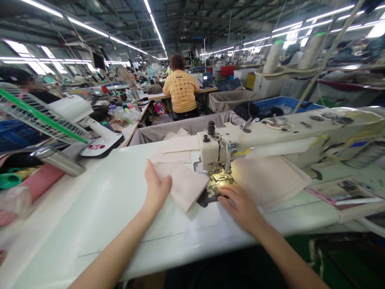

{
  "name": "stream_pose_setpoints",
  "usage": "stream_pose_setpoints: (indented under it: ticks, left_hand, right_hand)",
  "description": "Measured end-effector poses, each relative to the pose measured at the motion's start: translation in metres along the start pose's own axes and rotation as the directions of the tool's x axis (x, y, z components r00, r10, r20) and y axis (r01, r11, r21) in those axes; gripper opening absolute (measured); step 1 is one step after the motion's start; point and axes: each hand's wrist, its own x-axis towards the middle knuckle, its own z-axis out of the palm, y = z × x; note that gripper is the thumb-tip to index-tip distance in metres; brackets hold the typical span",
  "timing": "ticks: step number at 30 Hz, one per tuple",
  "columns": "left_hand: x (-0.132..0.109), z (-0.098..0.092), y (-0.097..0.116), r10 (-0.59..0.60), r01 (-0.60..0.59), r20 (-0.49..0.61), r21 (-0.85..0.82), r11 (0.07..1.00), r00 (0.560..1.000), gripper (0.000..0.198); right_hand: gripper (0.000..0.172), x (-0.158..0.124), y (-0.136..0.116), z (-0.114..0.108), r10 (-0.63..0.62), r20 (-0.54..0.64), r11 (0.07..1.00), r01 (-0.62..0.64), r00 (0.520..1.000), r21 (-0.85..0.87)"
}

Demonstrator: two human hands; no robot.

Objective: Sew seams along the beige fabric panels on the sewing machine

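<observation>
- Nothing was gripped: the left hand (156,188) was laid open on a pale fabric panel (180,185).
- The right hand (242,208) was spread on camouflage cloth (209,196) by the presser foot (221,175).
- Both cloths were judged soft, best held flat.

Bare left hand (156,190), bare right hand (242,206)

Two hands (157,189), one sewing machine (215,150), one desk fan (76,108), one steel bottle (58,161), two thread cones (273,56).
</observation>
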Motion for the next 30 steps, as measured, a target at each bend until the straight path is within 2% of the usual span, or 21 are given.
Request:
stream_pose_setpoints:
  ticks: [1, 2, 4, 5, 6, 9, 12, 14, 15, 17, 19, 22, 26, 30]
  left_hand:
    - [-0.009, 0.0, -0.006, 0.139, -0.15, 0.091, 0.137, 0.979, 0.986, 0.064]
    - [-0.017, -0.001, -0.01, 0.265, -0.318, 0.242, 0.219, 0.922, 0.934, 0.059]
    - [-0.033, -0.002, -0.012, 0.381, -0.559, 0.515, 0.249, 0.791, 0.768, 0.052]
    - [-0.039, -0.004, -0.01, 0.383, -0.622, 0.602, 0.252, 0.742, 0.7, 0.05]
    - [-0.043, -0.005, -0.005, 0.364, -0.657, 0.658, 0.267, 0.705, 0.659, 0.049]
    - [-0.053, -0.008, 0.011, 0.306, -0.7, 0.732, 0.314, 0.642, 0.609, 0.052]
    - [-0.063, -0.005, 0.017, 0.344, -0.707, 0.726, 0.27, 0.654, 0.595, 0.056]
    - [-0.071, 0.0, 0.011, 0.392, -0.708, 0.698, 0.233, 0.667, 0.599, 0.057]
    - [-0.074, 0.002, 0.007, 0.408, -0.709, 0.688, 0.222, 0.669, 0.6, 0.058]
    - [-0.08, 0.005, -0.001, 0.412, -0.711, 0.684, 0.224, 0.667, 0.602, 0.06]
    - [-0.084, 0.007, -0.006, 0.392, -0.704, 0.689, 0.245, 0.666, 0.61, 0.06]
    - [-0.084, 0.008, -0.008, 0.382, -0.701, 0.691, 0.255, 0.666, 0.614, 0.062]
    - [-0.085, 0.009, -0.008, 0.383, -0.701, 0.679, 0.275, 0.658, 0.626, 0.065]
    - [-0.088, 0.01, -0.012, 0.388, -0.704, 0.659, 0.314, 0.637, 0.645, 0.064]
  right_hand:
    - [0.022, 0.001, 0.0, -0.001, 0.025, -0.029, 0.999, -0.024, 0.999, 0.026]
    - [0.022, 0.001, -0.002, -0.002, 0.055, -0.066, 0.997, -0.052, 0.996, 0.049]
    - [0.022, 0.002, -0.01, -0.004, 0.11, -0.136, 0.992, -0.1, 0.985, 0.074]
    - [0.022, 0.003, -0.016, -0.004, 0.122, -0.154, 0.991, -0.112, 0.98, 0.076]
    - [0.022, 0.003, -0.024, -0.004, 0.119, -0.158, 0.991, -0.108, 0.98, 0.074]
    - [0.024, 0.004, -0.053, 0.0, 0.014, -0.059, 0.998, -0.01, 0.998, 0.069]
    - [0.031, 0.002, -0.071, 0.005, -0.129, 0.074, 0.992, 0.128, 0.989, 0.021]
    - [0.031, -0.002, -0.07, 0.005, -0.14, 0.084, 0.988, 0.144, 0.987, -0.047]
    - [0.029, -0.004, -0.066, 0.005, -0.105, 0.047, 0.99, 0.109, 0.993, -0.088]
    - [0.026, -0.01, -0.055, 0.002, 0.03, -0.058, 0.987, -0.039, 0.998, -0.158]
    - [0.028, -0.014, -0.045, -0.001, 0.183, -0.119, 0.963, -0.202, 0.976, -0.18]
    - [0.034, -0.018, -0.038, 0.001, 0.327, -0.055, 0.938, -0.331, 0.944, -0.101]
    - [0.028, -0.017, -0.04, 0.01, 0.334, -0.009, 0.942, -0.334, 0.942, 0.037]
    - [0.022, -0.016, -0.037, 0.014, 0.319, -0.001, 0.947, -0.319, 0.948, 0.024]
